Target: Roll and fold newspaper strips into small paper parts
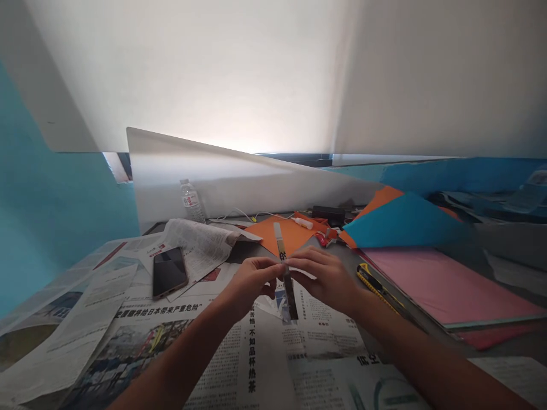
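A narrow folded strip of newspaper [291,299] stands out lengthwise between my two hands, its far end pale and its near end dark with print. My left hand [258,279] pinches it from the left near the middle, thumb and forefinger closed. From the right, my right hand [316,276] has its fingertips closed on the same strip, touching close to the left thumb. Beneath both hands lie spread newspaper sheets [226,347]. The parts of the strip behind my fingertips are hidden.
A phone [170,272] rests on newspaper at left, with a water bottle [192,200] behind. Orange paper [262,230] and a glue bottle [303,223] lie ahead. To the right are a yellow utility knife [380,287], pink paper [453,285] and blue paper [405,222].
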Tool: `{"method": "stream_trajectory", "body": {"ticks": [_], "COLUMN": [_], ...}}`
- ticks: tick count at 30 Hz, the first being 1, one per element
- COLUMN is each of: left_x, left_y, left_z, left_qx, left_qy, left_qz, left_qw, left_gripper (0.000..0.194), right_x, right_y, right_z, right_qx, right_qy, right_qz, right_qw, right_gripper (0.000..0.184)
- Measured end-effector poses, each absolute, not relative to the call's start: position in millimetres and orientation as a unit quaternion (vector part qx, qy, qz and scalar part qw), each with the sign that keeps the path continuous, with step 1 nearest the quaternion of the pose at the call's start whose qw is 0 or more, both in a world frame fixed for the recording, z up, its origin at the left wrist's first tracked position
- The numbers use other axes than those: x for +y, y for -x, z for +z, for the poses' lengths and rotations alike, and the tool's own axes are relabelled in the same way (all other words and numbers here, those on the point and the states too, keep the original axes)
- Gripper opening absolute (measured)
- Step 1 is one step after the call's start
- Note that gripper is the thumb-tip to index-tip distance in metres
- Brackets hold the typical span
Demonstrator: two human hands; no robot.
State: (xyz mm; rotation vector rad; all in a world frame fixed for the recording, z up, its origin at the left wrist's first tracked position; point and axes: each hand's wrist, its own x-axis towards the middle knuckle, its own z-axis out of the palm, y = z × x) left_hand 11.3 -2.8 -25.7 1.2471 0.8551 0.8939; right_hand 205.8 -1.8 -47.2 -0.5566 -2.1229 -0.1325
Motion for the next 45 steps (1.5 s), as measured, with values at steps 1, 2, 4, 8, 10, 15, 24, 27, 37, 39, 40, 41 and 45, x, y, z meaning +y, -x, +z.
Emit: {"method": "stream_trajectory", "body": {"ticks": [1,2,4,8,10,15,24,27,37,39,40,41,45], "left_x": [-3.3,-3.6,-3.5,-1.6,-1.1,-1.8,-2.0,-2.4,-0.1,0.0,0.1,0.2,-0.1], "left_y": [-11.8,-12.3,-13.0,-13.2,-13.3,-14.3,-16.1,-15.9,-9.6,-9.5,-9.8,-10.5,-13.8], "left_z": [-25.5,-25.4,-26.1,-28.4,-28.8,-28.5,-32.8,-31.3,-32.0,-32.5,-33.0,-33.6,-35.6], "left_qx": [0.38,0.384,0.391,0.392,0.392,0.379,0.332,0.316,0.298,0.322,0.333,0.343,0.371], "left_qy": [-0.552,-0.558,-0.566,-0.566,-0.561,-0.557,-0.507,-0.489,-0.496,-0.521,-0.53,-0.535,-0.523], "left_qz": [0.389,0.389,0.393,0.412,0.415,0.426,0.46,0.459,0.42,0.415,0.415,0.418,0.439], "left_qw": [0.632,0.625,0.61,0.596,0.599,0.603,0.649,0.671,0.699,0.672,0.66,0.649,0.63], "left_gripper": [0.033,0.032,0.031,0.031,0.032,0.034,0.033,0.037,0.033,0.033,0.032,0.033,0.035], "right_x": [-1.5,-1.3,-1.1,-1.0,-1.5,-3.3,-6.7,-7.4,-10.1,-11.3,-11.3,-11.0,-9.4], "right_y": [-206.2,-206.5,-206.9,-206.0,-204.6,-200.8,-193.5,-187.7,-186.2,-190.1,-192.1,-193.7,-196.1], "right_z": [-47.1,-47.2,-47.8,-50.7,-52.0,-52.4,-51.9,-50.9,-44.8,-44.1,-44.2,-44.6,-46.3], "right_qx": [-0.861,-0.862,-0.864,-0.864,-0.867,-0.87,-0.834,-0.773,-0.761,-0.823,-0.845,-0.862,-0.881], "right_qy": [0.222,0.214,0.196,0.189,0.188,0.189,0.217,0.286,0.293,0.278,0.265,0.253,0.232], "right_qz": [-0.055,-0.059,-0.074,-0.104,-0.111,-0.133,-0.013,0.165,0.318,0.163,0.091,0.03,-0.112], "right_qw": [0.455,0.456,0.458,0.456,0.447,0.436,0.507,0.542,0.484,0.468,0.455,0.438,0.398], "right_gripper": [0.022,0.021,0.019,0.018,0.017,0.015,0.012,0.009,0.017,0.012,0.013,0.014,0.018]}}
